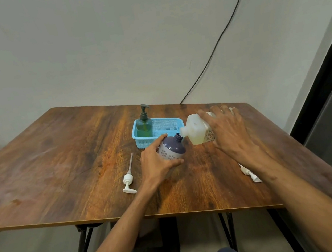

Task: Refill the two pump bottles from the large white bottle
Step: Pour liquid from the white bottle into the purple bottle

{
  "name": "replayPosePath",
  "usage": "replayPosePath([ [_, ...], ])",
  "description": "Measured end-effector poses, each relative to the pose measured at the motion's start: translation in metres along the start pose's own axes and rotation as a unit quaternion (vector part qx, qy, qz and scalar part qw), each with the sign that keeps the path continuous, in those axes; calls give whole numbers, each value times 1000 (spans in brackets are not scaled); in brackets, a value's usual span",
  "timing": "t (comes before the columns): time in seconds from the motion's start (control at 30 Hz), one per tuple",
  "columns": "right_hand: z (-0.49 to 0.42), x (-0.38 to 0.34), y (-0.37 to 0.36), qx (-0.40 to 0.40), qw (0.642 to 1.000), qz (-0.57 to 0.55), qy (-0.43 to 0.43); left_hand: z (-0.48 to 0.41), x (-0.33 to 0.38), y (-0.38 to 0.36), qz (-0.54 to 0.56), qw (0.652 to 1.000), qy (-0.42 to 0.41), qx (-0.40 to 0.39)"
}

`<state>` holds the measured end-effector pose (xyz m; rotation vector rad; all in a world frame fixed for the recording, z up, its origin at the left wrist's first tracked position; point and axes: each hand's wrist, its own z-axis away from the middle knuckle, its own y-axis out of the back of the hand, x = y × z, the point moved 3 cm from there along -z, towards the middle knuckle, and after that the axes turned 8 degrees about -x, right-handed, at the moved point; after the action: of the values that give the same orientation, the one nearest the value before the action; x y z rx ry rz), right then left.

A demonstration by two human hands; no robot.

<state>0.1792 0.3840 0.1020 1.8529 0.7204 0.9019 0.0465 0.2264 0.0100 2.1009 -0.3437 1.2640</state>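
My left hand (158, 160) grips a purple bottle (173, 147) with a white flower pattern, tilted with its open neck pointing up and right. My right hand (228, 130) holds the large white bottle (196, 129) tipped on its side, its spout touching the purple bottle's neck. Yellowish liquid shows inside the white bottle. A green pump bottle (144, 125) with a dark pump stands upright in the left end of a blue basket (167, 125). A white pump head (128, 180) with its tube lies on the table left of my left hand.
A second white pump piece (251, 174) lies on the wooden table (57, 167) under my right forearm, near the front edge. A black cable runs down the wall behind the table. My knees show below the table's front edge.
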Motion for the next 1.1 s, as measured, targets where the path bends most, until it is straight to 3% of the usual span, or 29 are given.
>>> replayPosePath([
  [1.1,-1,-1,4,-6,1000,-1,0,-2,-3,-1,2,1000,6,5],
])
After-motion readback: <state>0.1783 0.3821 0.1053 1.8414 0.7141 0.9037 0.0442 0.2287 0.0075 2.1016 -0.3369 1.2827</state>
